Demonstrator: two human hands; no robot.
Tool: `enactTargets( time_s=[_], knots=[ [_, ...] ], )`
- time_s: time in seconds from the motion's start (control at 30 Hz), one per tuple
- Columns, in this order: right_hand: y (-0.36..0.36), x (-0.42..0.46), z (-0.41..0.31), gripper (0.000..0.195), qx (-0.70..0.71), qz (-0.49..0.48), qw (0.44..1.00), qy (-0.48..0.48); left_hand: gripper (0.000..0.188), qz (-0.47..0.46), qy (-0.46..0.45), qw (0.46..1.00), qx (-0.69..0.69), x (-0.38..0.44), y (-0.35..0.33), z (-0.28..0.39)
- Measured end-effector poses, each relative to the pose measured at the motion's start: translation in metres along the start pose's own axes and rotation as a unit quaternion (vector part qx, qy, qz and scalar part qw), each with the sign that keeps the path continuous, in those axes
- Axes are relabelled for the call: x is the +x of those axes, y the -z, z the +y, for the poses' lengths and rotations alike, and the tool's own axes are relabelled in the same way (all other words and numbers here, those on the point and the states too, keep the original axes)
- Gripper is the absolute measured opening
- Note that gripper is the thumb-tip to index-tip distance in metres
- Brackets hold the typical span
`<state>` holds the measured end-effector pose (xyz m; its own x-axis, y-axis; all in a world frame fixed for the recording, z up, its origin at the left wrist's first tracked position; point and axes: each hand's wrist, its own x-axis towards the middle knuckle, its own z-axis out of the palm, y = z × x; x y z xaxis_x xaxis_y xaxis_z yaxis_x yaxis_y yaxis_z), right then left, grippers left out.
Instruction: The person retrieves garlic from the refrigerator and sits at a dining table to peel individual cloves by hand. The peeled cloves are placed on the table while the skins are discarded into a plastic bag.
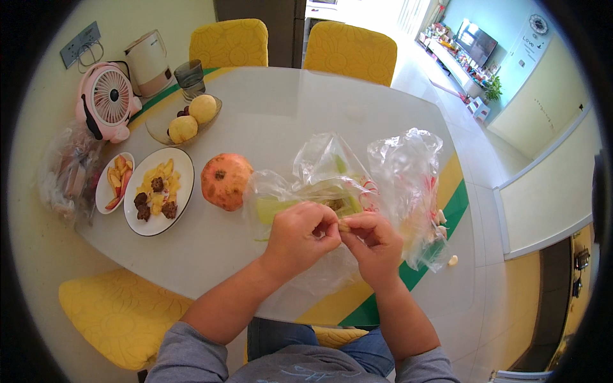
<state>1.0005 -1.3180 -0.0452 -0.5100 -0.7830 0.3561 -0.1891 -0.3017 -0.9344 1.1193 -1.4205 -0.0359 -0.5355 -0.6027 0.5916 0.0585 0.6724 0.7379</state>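
Observation:
Over the near side of the table, my left hand [302, 234] and my right hand [372, 239] meet at the fingertips. Between them they pinch a small pale piece [343, 226], perhaps a garlic clove; the fingers partly hide it. Just beyond lies a clear plastic bag [330, 179] with light green stalks or leaves and something brownish in it. To the right of my right hand, a second clear plastic bag [404, 167] with red print stands crumpled. Several garlic cloves [441, 218] sit at its right side, and a single peeled-looking clove [453, 260] lies apart, nearer the table's right edge.
A pomegranate [226, 182] sits left of the bags. Further left are a plate of food [182, 210], a small dish of fruit slices [119, 179], a glass bowl [210, 119] with round fruit, a dark tumbler [190, 79], a pink fan [107, 100] and a kettle [148, 64]. Yellow-covered chairs [352, 50] surround the table.

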Motion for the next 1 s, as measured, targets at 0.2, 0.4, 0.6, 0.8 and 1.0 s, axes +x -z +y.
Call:
enactTargets(
  time_s=[0.2,0.4,0.6,0.8,1.0],
  knots=[
    [0.017,0.009,0.003,0.019,0.316,0.044,0.941,-0.112,0.009,-0.020,0.144,0.986,-0.085,0.002,0.007,0.003],
    [0.034,0.017,-0.001,0.019,0.331,0.000,0.935,-0.125,0.013,-0.089,0.117,0.989,0.019,0.008,0.012,-0.006],
    [0.027,0.014,-0.005,0.022,0.148,-0.037,0.983,-0.104,0.014,-0.082,0.006,0.996,0.021,0.005,0.008,-0.014],
    [0.016,0.012,-0.008,0.019,-0.131,-0.022,0.987,0.093,0.009,-0.121,0.174,0.963,-0.165,0.008,0.013,0.009],
    [0.008,0.011,-0.012,0.017,-0.259,-0.007,0.944,0.205,0.013,-0.131,0.243,0.947,-0.165,0.005,0.010,0.003]
  ],
)
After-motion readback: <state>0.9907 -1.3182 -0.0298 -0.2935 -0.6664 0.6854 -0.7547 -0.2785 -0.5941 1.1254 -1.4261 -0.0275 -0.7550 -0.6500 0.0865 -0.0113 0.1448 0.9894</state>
